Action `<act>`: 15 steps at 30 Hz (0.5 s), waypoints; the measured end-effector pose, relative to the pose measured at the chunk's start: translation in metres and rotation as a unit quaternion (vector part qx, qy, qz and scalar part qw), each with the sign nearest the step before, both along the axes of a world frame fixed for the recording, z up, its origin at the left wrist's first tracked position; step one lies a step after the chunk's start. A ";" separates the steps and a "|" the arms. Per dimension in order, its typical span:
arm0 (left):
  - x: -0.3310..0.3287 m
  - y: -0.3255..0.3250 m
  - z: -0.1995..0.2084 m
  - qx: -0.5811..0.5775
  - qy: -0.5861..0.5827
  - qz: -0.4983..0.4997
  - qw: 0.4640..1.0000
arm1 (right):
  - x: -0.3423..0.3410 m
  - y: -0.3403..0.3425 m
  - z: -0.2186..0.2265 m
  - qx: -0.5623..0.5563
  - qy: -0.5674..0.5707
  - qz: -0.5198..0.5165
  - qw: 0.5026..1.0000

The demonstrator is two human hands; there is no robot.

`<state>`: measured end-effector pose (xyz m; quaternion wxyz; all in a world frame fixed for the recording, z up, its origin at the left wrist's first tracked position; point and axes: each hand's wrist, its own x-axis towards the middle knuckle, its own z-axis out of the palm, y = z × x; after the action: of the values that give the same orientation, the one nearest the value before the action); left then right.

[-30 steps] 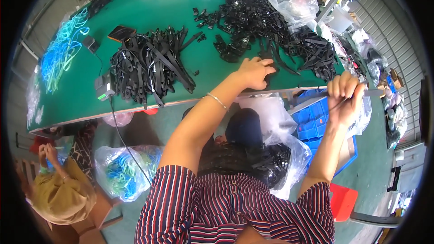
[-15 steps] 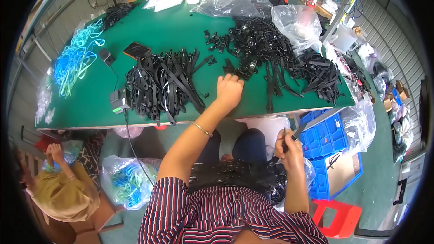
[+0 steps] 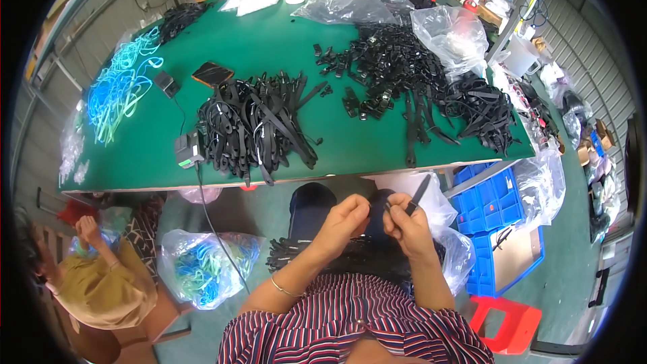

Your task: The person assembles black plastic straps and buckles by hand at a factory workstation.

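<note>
Above my lap my two hands are close together but apart. My left hand [image 3: 344, 224] is closed in a pinch; what its fingertips hold, if anything, is too small to make out. My right hand [image 3: 410, 230] grips a black strap [image 3: 421, 192], whose flat end sticks up past the fingers. More black straps [image 3: 290, 254] lie across my lap. On the green table [image 3: 269, 40] ahead, small black buckles [image 3: 360, 102] lie at the near edge of a large heap of black buckles [image 3: 397, 57]. Left of them is a bundle of black straps [image 3: 253, 125].
Blue cords [image 3: 125, 91], a phone [image 3: 212, 74] and a corded black box [image 3: 189, 149] occupy the table's left side. Blue crates [image 3: 485, 256] and a red stool [image 3: 505, 323] stand at my right. A co-worker [image 3: 101, 283] sits at left beside a bag of cords [image 3: 209, 266].
My left hand has drawn back from the buckles on the table to above my lap. My right hand has moved left toward it with the strap, and the view has shifted slightly.
</note>
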<state>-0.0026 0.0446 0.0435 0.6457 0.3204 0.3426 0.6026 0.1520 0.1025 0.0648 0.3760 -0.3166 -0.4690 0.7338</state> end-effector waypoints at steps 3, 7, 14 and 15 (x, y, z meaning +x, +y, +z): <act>0.003 -0.011 -0.001 -0.004 -0.019 0.028 0.999 | -0.010 -0.008 0.002 -0.043 0.005 0.060 0.997; 0.001 -0.017 0.004 -0.006 -0.071 0.039 0.997 | -0.017 -0.007 0.009 -0.038 -0.069 0.106 0.991; -0.008 -0.025 0.009 0.009 -0.155 0.041 0.987 | -0.029 -0.007 0.017 -0.009 -0.075 0.158 0.985; -0.008 -0.027 0.009 0.014 -0.158 0.036 0.987 | -0.030 -0.008 0.016 -0.009 -0.074 0.162 0.984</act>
<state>-0.0106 0.0177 0.0520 0.6649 0.2173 0.2393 0.6733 0.1222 0.0945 0.0813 0.2136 -0.2930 -0.5336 0.7641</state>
